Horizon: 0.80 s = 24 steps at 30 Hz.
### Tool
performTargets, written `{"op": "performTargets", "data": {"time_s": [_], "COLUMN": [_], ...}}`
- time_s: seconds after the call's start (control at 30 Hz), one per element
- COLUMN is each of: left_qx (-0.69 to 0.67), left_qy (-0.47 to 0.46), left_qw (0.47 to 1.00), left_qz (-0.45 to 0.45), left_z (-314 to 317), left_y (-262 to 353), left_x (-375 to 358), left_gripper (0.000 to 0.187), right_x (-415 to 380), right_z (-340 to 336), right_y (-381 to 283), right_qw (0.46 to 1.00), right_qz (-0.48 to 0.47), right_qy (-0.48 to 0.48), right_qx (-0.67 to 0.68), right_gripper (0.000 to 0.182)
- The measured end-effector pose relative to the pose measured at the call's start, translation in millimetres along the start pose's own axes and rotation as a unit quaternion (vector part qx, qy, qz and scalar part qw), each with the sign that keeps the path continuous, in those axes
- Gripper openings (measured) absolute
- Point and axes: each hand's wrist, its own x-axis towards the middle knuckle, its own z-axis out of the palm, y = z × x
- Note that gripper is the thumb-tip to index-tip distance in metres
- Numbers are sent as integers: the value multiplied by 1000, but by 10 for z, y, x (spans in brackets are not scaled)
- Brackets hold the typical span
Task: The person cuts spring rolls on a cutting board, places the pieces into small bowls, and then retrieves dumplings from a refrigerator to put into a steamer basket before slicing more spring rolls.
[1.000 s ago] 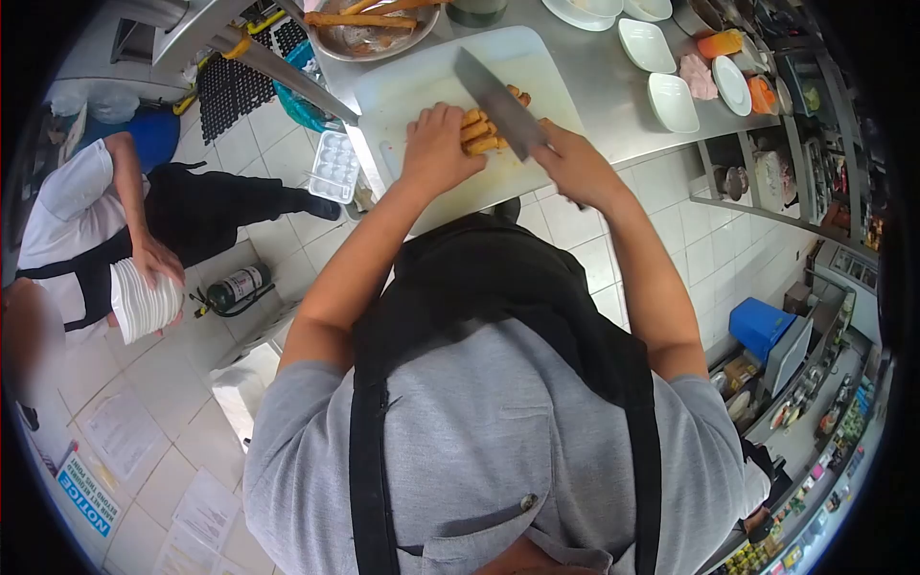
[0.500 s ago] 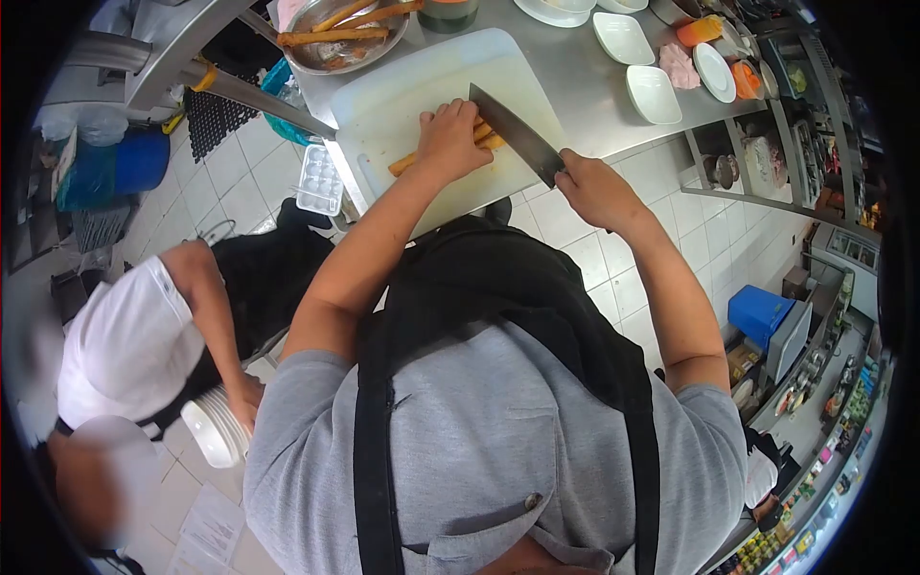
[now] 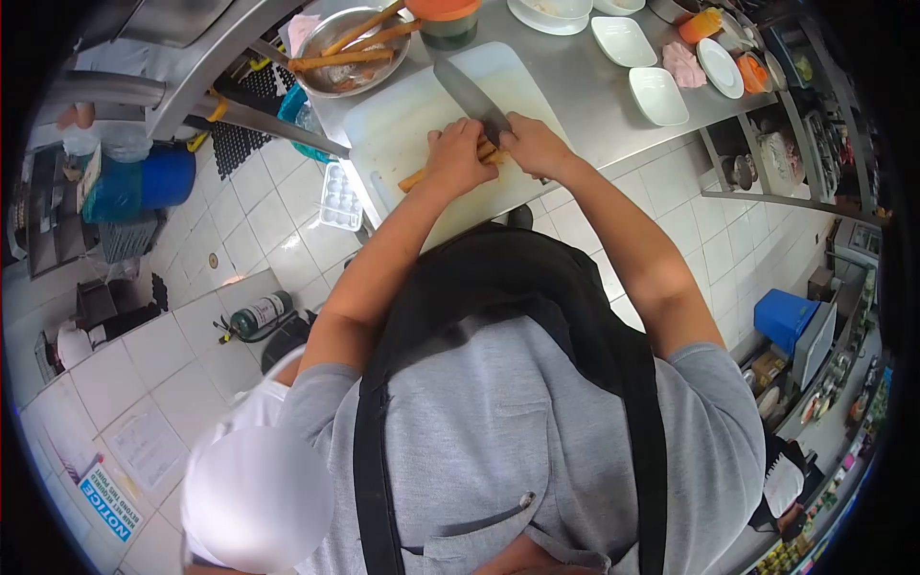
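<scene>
On the white cutting board point(image 3: 402, 110), golden-brown fried sticks point(image 3: 412, 180) lie partly under my left hand point(image 3: 460, 158). Its fingers are curled down over them, hiding much of their length. My right hand point(image 3: 537, 146) is closed around the handle end of a broad chef's knife point(image 3: 470, 101). The blade points away to the upper left, just beyond my left fingertips, and its heel is close beside the sticks. A metal bowl point(image 3: 311, 62) past the board's far left corner holds several longer sticks of the same kind.
A jar with an orange lid point(image 3: 446, 10) stands behind the board. White dishes point(image 3: 657, 96), a pink cloth point(image 3: 682, 65) and an orange-topped bottle point(image 3: 701, 26) are on the steel counter point(image 3: 594, 134) to the right. Another person in white point(image 3: 216, 479) is close at my lower left.
My right hand and the knife have moved left, closer to my left hand, which still holds the sticks. The person at left has moved nearer behind me; the stacked dishes they carried are out of sight.
</scene>
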Motion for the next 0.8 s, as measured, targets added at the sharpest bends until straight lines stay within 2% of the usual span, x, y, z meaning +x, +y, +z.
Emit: {"op": "performTargets", "data": {"time_s": [0.07, 0.13, 0.27, 0.37, 0.43, 0.47, 0.53, 0.63, 0.73, 0.8], "left_qx": [-14, -17, -21, -3, -5, -5, 101, 116, 105, 111], "left_qy": [30, 43, -13, 15, 47, 43, 10, 23, -7, -3], "left_qw": [999, 999, 1000, 1000, 997, 997, 995, 993, 994, 994], "left_qz": [3, 6, 0, 24, 62, 67, -5, -6, -31, -20], "left_z": [-16, -26, -126, -88, 44, 112, 186, 428, 365, 364], "left_y": [-45, -108, -119, -127, -74, 5, 208, 175, 201, 242], "left_x": [62, 84, 145, 166, 254, 291, 347, 381, 459, 529], "left_gripper": [59, 57, 63, 71, 80, 80, 81, 74, 65, 63], "right_x": [-183, -572, -1348, -1814, -2015, -2009, -1957, -1614, -1310, -1180], "right_z": [-230, -484, -874, -872, -807, -745, -583, -220, -72, -42], "right_y": [32, 96, 458, 912, 1045, 1080, 1081, 1094, 1097, 1210], "right_qw": [998, 992, 959, 928, 879, 878, 848, 842, 809, 808], "right_qz": [14, 21, 118, 183, 231, 233, 233, 192, 180, 157], "right_qy": [-30, -4, -50, -93, -154, -151, -210, -228, -235, -245], "right_qx": [49, 126, 251, 312, 387, 391, 428, 450, 507, 513], "right_gripper": [36, 37, 27, 23, 19, 19, 17, 19, 20, 21]}}
